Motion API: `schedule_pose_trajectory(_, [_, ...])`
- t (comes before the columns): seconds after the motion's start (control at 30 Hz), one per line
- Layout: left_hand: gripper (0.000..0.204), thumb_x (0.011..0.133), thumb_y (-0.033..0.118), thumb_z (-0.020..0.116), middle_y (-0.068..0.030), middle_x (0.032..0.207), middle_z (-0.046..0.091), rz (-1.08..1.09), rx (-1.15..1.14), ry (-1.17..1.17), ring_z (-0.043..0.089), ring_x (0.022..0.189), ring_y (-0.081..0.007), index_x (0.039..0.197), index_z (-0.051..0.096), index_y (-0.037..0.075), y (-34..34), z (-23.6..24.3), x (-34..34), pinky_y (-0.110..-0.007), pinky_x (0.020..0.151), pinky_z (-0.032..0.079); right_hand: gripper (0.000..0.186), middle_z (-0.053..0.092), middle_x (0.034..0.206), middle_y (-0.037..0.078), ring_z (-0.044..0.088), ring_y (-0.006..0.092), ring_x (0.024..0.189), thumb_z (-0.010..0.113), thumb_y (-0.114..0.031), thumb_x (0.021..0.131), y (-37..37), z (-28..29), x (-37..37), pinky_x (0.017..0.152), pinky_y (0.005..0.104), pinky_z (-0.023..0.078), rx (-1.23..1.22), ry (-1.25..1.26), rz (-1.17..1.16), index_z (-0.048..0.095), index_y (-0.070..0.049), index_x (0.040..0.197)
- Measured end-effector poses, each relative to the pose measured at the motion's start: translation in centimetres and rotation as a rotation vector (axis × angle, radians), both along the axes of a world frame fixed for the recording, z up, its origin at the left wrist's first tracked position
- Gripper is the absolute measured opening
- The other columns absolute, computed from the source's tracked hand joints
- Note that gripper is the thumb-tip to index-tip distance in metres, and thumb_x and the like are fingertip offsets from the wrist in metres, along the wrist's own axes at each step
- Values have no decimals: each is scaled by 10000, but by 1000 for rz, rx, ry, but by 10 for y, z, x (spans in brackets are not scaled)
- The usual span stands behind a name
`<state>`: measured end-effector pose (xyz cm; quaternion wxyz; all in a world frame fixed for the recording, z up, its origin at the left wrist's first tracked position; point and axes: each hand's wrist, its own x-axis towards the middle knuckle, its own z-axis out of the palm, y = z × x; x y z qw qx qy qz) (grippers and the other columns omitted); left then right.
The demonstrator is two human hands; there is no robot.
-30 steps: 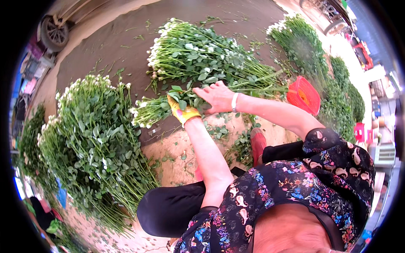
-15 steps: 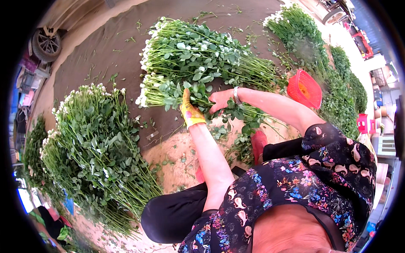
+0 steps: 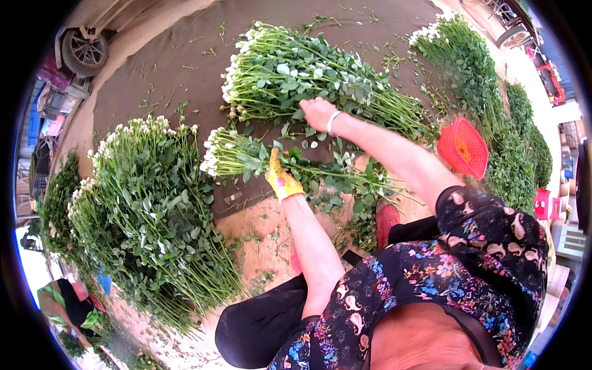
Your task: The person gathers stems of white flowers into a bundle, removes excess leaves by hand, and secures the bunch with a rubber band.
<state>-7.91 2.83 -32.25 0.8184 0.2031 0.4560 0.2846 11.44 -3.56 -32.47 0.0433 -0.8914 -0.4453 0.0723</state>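
A bunch of white roses (image 3: pixel 225 153) lies with its heads to the left and stems running right. My left hand (image 3: pixel 283 177), in a yellow patterned glove, is closed round its stems, the thumb up over the leaves. Beyond it on the dark cloth is a larger pile of white roses (image 3: pixel 308 71), heads also to the left. My right hand (image 3: pixel 318 115), bare with a band at the wrist, is at that pile's near edge. Its fingers are curled among the leaves, and whatever they pinch is hidden.
Another big heap of white roses (image 3: pixel 151 203) lies at left, and more greenery (image 3: pixel 459 55) runs down the right. A red plastic basket (image 3: pixel 462 148) stands beside my right forearm. Loose leaves litter the brown cloth (image 3: pixel 166 68). At far left another person (image 3: pixel 65 305) bends down.
My right hand has left the bunch and moved away from me to the larger pile. My left hand still grips the bunch, which now lies apart from the pile.
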Motion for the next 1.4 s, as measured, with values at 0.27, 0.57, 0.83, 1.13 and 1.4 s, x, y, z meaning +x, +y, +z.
schedule_pose_trajectory(0.27, [296, 781, 314, 685, -65, 816, 614, 12, -123, -32, 601, 700, -190, 934, 613, 71, -3, 18, 4, -359, 626, 517, 86, 625, 823, 76, 573, 260, 887, 582, -164, 783, -18, 13, -27, 777, 390, 456, 120, -49, 76, 648, -109, 787])
schedule_pose_trajectory(0.57, [258, 759, 244, 732, -43, 730, 602, 52, -189, -115, 594, 610, -176, 903, 587, 87, 2, 0, 14, -327, 528, 513, 211, 614, 690, 34, 475, 72, 433, 481, -193, 953, -8, 188, 19, 352, 217, 377, 642, 658, -296, 643, -58, 939])
schedule_pose_trajectory(0.83, [243, 768, 236, 724, -46, 729, 609, 32, -139, -115, 587, 597, -156, 910, 604, 79, 0, 10, 15, -298, 506, 497, 219, 657, 791, 79, 632, 220, 767, 508, -171, 903, 13, 169, 147, 732, 342, 502, 481, 90, -98, 659, -78, 1030])
schedule_pose_trajectory(1.13, [297, 732, 252, 759, -35, 734, 610, 39, -185, -105, 582, 604, -160, 926, 579, 117, 7, -14, 3, -313, 506, 502, 254, 637, 1000, 166, 588, 354, 981, 447, -265, 912, 51, 29, 177, 829, 443, 483, 216, -64, -156, 626, -90, 955])
schedule_pose_trajectory(1.4, [318, 725, 248, 747, -47, 773, 589, -8, -167, -75, 569, 629, -167, 950, 590, 88, -5, -12, 6, -305, 546, 491, 343, 640, 1027, 165, 594, 327, 1006, 563, -267, 862, 55, 21, 178, 884, 394, 458, 215, 7, -236, 618, -54, 1126])
